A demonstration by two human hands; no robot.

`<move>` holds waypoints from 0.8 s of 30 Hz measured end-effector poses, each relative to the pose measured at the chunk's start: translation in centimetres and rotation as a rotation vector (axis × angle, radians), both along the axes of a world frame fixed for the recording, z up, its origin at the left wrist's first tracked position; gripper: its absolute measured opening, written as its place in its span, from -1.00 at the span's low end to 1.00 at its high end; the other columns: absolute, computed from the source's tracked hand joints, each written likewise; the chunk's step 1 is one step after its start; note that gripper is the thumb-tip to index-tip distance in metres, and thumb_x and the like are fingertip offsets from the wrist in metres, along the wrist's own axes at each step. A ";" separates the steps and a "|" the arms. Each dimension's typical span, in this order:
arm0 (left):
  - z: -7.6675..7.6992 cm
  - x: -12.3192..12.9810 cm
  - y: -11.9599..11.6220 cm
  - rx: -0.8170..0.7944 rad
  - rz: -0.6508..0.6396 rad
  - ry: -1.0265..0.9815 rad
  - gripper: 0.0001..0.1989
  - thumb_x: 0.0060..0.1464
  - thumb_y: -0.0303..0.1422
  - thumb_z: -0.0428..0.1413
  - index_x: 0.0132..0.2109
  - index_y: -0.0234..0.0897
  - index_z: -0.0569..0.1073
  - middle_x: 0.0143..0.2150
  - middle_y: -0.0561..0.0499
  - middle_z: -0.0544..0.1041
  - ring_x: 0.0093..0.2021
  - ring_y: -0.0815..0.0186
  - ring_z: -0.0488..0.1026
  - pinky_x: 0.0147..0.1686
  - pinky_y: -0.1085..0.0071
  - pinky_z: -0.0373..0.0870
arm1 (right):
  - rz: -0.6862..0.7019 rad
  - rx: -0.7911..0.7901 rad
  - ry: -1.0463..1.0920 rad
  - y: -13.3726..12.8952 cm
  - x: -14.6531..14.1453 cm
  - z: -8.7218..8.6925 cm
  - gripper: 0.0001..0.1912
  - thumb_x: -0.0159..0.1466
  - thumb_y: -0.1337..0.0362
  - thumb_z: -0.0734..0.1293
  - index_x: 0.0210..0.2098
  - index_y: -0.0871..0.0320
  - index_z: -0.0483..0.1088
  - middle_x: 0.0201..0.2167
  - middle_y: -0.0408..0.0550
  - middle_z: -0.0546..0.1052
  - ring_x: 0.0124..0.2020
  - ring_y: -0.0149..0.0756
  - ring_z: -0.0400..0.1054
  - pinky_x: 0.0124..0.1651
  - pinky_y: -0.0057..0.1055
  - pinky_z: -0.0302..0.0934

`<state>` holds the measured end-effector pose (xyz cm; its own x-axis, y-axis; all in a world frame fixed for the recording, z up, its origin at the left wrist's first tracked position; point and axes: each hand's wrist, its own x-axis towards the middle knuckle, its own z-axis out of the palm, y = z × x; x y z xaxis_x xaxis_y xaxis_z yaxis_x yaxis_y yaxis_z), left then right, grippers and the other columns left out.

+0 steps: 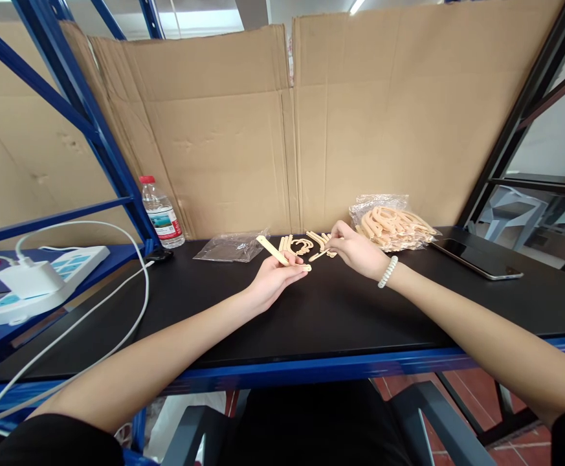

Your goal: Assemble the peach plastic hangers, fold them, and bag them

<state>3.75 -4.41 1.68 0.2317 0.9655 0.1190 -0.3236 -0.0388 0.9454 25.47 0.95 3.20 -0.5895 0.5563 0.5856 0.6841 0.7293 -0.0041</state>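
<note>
My left hand [275, 279] is closed around two flat beige strips [272, 250], which meet at an angle in the fingers. One strip points up and to the left; the other's end sticks out at the right. My right hand [360, 251], a beaded bracelet at its wrist, has its fingers pinched at the end of a thin beige strip [318, 255]. Between and behind the hands lie loose beige pieces: curved ones [303, 246] and several straight strips [286, 243]. The right fingers partly cover the pieces nearest them.
Behind the right hand, a large heap of curved beige pieces [393, 228] sits with clear plastic. A phone [476, 259] lies to its right. Further left are a flat plastic bag [233, 247], a water bottle [162, 217] and a power strip [76, 272] with looping white cables. Cardboard [224, 142] walls the back.
</note>
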 end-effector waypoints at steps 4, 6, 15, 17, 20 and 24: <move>-0.2 0.1 0.0 0.029 -0.005 0.017 -0.66 -0.25 -0.51 0.33 -0.50 -0.34 0.26 -0.30 0.08 0.41 -0.23 0.41 0.46 0.03 0.29 0.34 | 0.096 -0.172 0.306 -0.7 -0.6 0.3 -0.87 0.26 0.32 0.32 -0.38 0.16 0.50 -0.33 -0.03 0.45 -0.36 -0.29 0.34 -0.32 -0.36 0.27; -0.3 0.1 0.1 0.066 -0.011 0.035 -0.66 -0.24 -0.50 0.33 -0.49 -0.33 0.25 -0.35 0.09 0.40 -0.25 0.41 0.45 0.00 0.30 0.33 | 0.179 -0.422 0.574 -0.8 -1.0 0.1 -0.87 0.20 0.24 0.38 -0.41 0.17 0.49 -0.35 -0.03 0.49 -0.40 -0.32 0.33 -0.39 -0.37 0.30; -0.8 0.0 0.3 0.283 0.068 0.206 -0.72 -0.17 -0.42 0.31 -0.45 -0.31 0.31 -0.40 0.11 0.38 -0.28 0.37 0.41 -0.16 0.35 0.29 | 0.395 -1.148 0.968 -1.6 -2.4 -1.4 -0.69 -0.04 0.22 0.56 -0.35 0.21 0.51 -0.36 -0.05 0.57 -0.31 -0.33 0.48 -0.16 -0.36 0.40; -0.8 0.0 0.2 0.300 0.092 0.227 -0.71 -0.16 -0.41 0.30 -0.46 -0.30 0.29 -0.40 0.10 0.37 -0.30 0.38 0.40 -0.18 0.37 0.28 | 0.388 -1.156 0.953 -1.4 -2.3 -1.6 -0.70 -0.03 0.21 0.55 -0.34 0.23 0.52 -0.40 -0.05 0.56 -0.30 -0.32 0.48 -0.15 -0.35 0.40; -0.7 0.1 -0.1 0.316 0.110 0.244 -0.70 -0.14 -0.39 0.29 -0.48 -0.30 0.26 -0.38 0.09 0.37 -0.29 0.37 0.39 -0.20 0.37 0.28 | 0.400 -1.218 0.945 -1.1 -2.1 -1.9 -0.70 -0.01 0.19 0.55 -0.35 0.23 0.52 -0.36 -0.06 0.55 -0.25 -0.32 0.46 -0.13 -0.35 0.40; -0.8 0.2 -0.1 0.371 0.111 0.270 -0.70 -0.13 -0.37 0.28 -0.50 -0.30 0.25 -0.36 0.07 0.37 -0.28 0.36 0.39 -0.23 0.39 0.29 | 0.471 -1.380 0.905 -1.0 -2.0 -2.1 -0.71 0.03 0.19 0.54 -0.34 0.24 0.50 -0.31 -0.04 0.55 -0.17 -0.28 0.46 -0.03 -0.29 0.37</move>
